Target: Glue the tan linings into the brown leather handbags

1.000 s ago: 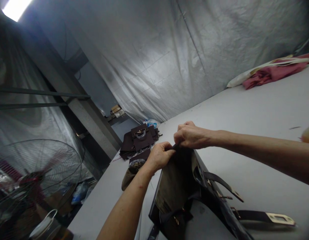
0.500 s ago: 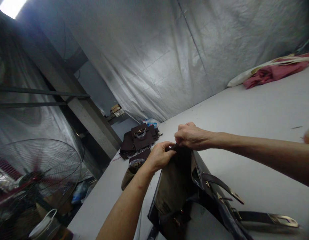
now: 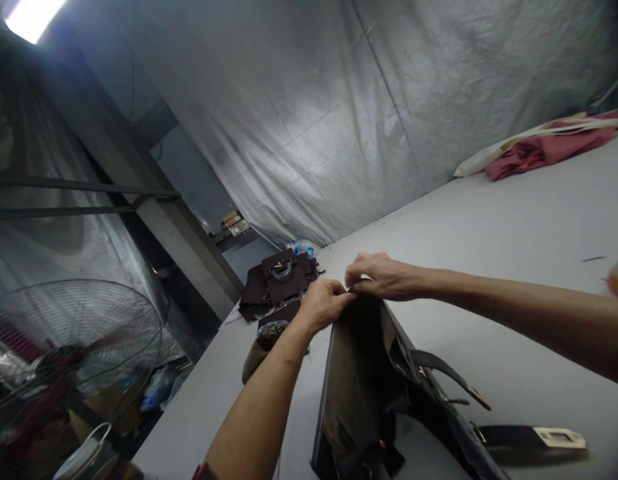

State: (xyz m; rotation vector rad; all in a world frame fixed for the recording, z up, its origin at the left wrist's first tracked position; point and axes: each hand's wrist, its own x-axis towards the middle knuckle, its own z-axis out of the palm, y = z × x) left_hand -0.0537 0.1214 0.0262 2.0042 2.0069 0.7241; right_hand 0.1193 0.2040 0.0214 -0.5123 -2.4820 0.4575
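Black bag [image 3: 356,380], near, right of centre on white table [image 3: 519,240]: pinched at far end by left hand [image 3: 323,305] and right hand [image 3: 385,277], thumbs and fingers nearly closed, probably to hold it steady.

Likely a workshop: piled handbags [image 3: 285,289], plastic sheeting [image 3: 319,127].

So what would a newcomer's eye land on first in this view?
Probably the open dark handbag on the white table, low and just right of centre, with the left hand and right hand meeting at its far rim. Then the wire-caged fan at lower left and the silvery sheeting hung across the back, with brown handbags piled beyond the left hand.
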